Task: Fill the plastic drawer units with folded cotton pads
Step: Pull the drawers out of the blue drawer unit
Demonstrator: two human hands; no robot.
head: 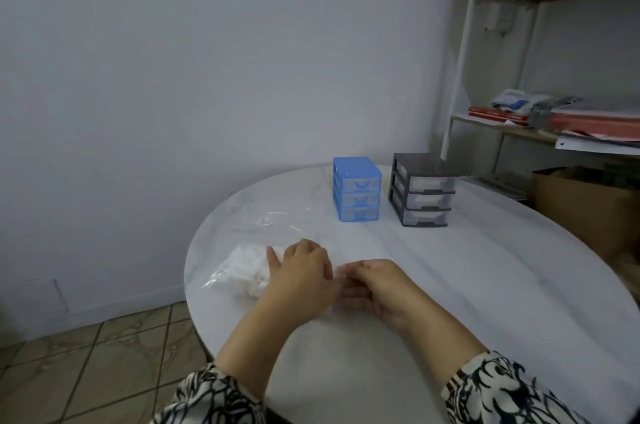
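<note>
A clear plastic bag of white cotton pads lies on the round white table, near its left edge. My left hand rests on the bag's right end with curled fingers and the thumb stretched toward the pads. My right hand is just beside it, its curled fingers pinching the bag's thin clear edge between the two hands. A blue three-drawer unit and a black-framed unit with three clear drawers stand side by side at the far side, all drawers pushed in. White contents show in the black unit's drawers.
A metal shelf rack with books and papers stands at the right behind the table. A cardboard box sits on the floor below it. The wall is close behind the table; tiled floor shows at the left.
</note>
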